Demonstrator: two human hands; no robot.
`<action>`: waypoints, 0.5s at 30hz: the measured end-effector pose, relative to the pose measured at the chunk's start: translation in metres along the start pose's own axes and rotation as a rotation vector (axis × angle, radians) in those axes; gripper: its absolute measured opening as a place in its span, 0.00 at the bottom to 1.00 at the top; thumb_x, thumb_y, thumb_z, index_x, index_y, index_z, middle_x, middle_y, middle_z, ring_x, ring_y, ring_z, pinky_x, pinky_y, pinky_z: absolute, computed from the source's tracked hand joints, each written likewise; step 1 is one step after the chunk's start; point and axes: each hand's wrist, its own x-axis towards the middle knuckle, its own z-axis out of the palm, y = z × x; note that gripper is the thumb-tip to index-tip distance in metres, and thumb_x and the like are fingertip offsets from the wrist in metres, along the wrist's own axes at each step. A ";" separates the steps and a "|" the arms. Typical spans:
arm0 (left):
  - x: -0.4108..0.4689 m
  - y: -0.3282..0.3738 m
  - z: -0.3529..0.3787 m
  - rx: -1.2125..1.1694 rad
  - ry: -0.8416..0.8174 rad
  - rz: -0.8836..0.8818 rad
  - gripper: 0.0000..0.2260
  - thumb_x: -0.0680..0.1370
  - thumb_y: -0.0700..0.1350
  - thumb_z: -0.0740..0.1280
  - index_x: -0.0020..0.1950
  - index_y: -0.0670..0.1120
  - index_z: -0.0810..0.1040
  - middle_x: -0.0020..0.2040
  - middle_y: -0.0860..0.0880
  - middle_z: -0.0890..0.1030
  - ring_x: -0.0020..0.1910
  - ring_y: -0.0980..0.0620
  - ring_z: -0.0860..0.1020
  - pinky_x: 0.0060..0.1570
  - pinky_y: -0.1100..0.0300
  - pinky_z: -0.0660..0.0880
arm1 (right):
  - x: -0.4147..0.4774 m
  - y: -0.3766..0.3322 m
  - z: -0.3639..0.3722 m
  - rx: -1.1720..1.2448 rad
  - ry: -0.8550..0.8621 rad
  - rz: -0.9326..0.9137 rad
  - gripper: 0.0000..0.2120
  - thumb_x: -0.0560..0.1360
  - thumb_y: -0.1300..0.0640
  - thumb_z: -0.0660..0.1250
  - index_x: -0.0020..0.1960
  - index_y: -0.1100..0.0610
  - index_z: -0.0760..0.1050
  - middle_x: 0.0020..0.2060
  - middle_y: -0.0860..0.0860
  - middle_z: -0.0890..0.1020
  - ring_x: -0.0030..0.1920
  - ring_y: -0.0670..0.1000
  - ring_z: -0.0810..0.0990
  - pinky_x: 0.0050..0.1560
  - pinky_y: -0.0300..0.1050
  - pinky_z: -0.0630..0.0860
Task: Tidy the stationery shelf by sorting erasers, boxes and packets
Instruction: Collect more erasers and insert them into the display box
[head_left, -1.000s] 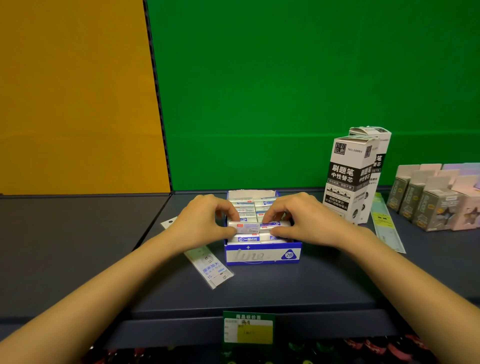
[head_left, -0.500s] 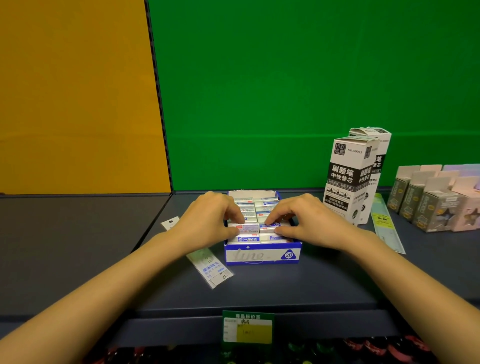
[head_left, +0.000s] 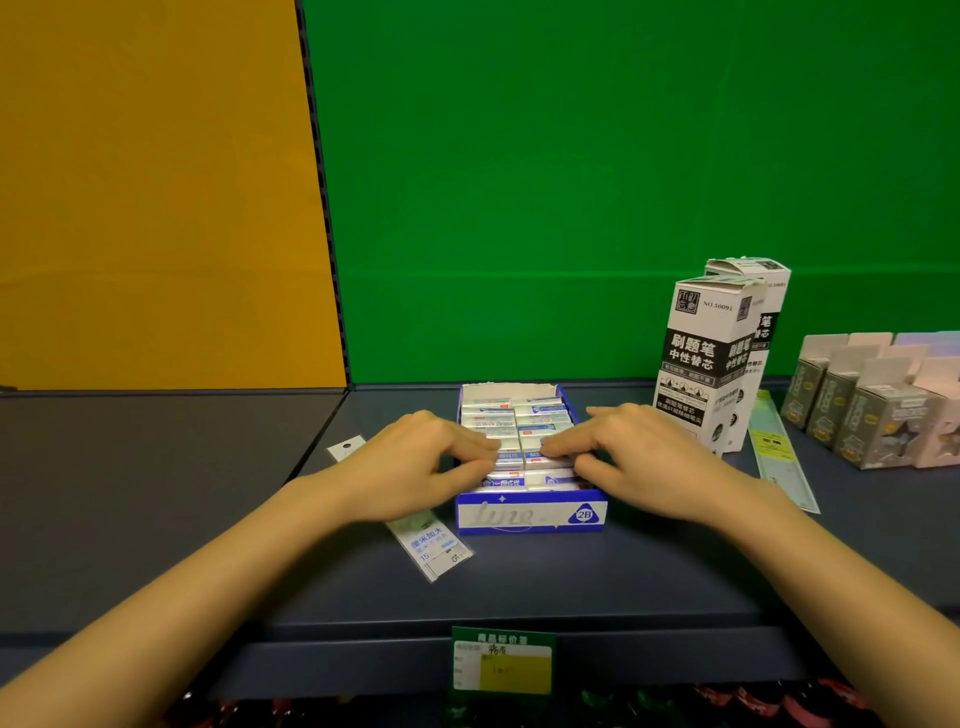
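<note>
Green wall (head_left: 571, 182) beside orange wall (head_left: 156, 182); price tag (head_left: 503, 662) below.

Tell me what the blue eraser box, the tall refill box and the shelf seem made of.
The blue eraser box looks like printed cardboard, slightly glossy; its back edge is ragged white. The tall refill box: matte printed card with folded top flaps. The shelf: dark, matte, probably painted metal, not certain.
</note>
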 end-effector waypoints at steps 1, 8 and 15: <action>-0.001 -0.001 0.000 -0.006 -0.024 0.008 0.15 0.78 0.52 0.60 0.59 0.48 0.79 0.66 0.55 0.75 0.64 0.60 0.73 0.62 0.60 0.73 | -0.002 0.001 0.000 0.002 -0.017 0.001 0.18 0.78 0.53 0.55 0.65 0.40 0.71 0.62 0.46 0.78 0.65 0.52 0.73 0.62 0.52 0.71; -0.006 -0.005 0.002 0.063 -0.016 0.016 0.18 0.79 0.56 0.55 0.59 0.49 0.78 0.67 0.57 0.73 0.66 0.60 0.70 0.64 0.59 0.70 | -0.003 -0.005 -0.005 -0.013 -0.058 0.003 0.18 0.78 0.53 0.54 0.65 0.41 0.71 0.64 0.42 0.77 0.62 0.49 0.75 0.61 0.50 0.72; -0.042 -0.031 -0.004 0.043 0.429 -0.204 0.11 0.76 0.52 0.59 0.49 0.50 0.79 0.46 0.55 0.80 0.44 0.54 0.77 0.47 0.52 0.76 | -0.002 -0.026 -0.005 0.117 0.114 0.039 0.15 0.78 0.52 0.57 0.62 0.44 0.74 0.63 0.44 0.77 0.62 0.48 0.74 0.61 0.49 0.72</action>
